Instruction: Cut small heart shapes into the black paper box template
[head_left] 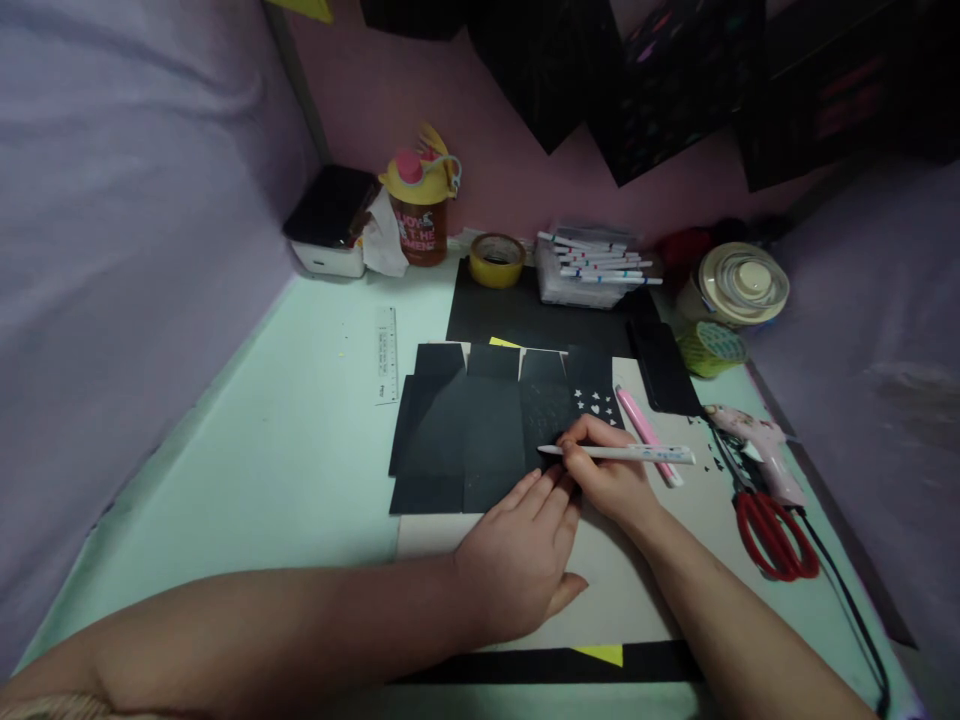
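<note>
A flat piece of black card (465,430) with fold panels lies on a grey board (645,590); small star and heart cut-outs (594,405) show near its right end. My right hand (611,475) grips a white pen (645,453), its tip touching the black card. My left hand (521,560) lies flat, fingers together, pressing on the card's lower right part just beside the pen hand.
A pink pen (646,432) lies beside the card. Red scissors (772,530) and a pink glue gun (757,440) sit right. At the back stand a yellow tape roll (496,260), marker box (592,265), bottle (418,210), tins (739,285), ruler (385,355).
</note>
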